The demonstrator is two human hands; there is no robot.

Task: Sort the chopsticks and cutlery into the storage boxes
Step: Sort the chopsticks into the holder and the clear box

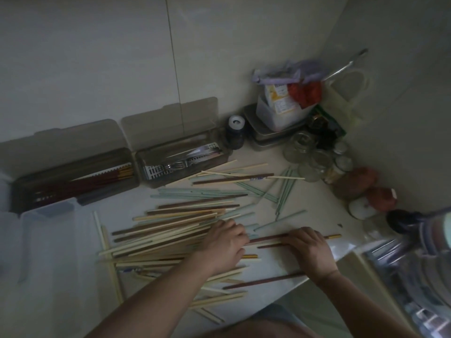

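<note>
Most of the chopsticks [185, 228] lay unsorted in a loose heap on the counter [280, 267], mixed cream, brown and pale green, fanning out beyond and to the left of both hands. A few dark red-brown chopsticks with yellow tips [292, 237] lay bridged between the hands: the right hand [310, 250] pressed down on them with curled fingers, seemingly pinching them together, while the left hand [225, 242] rested flat on the heap beside their other ends; whether it gripped anything could not be told. Beyond the hands, past the heap, two open storage boxes stood against the wall. The left box [73, 184] already held a row of matching red-brown chopsticks, and the right box [183, 162] held metal cutlery. Sorting looked well begun yet far from done: cutlery appeared largely put away, one colour partly gathered, and the cream and green sticks not yet touched. Jars and containers [312, 154] crowded the far right corner.
</note>
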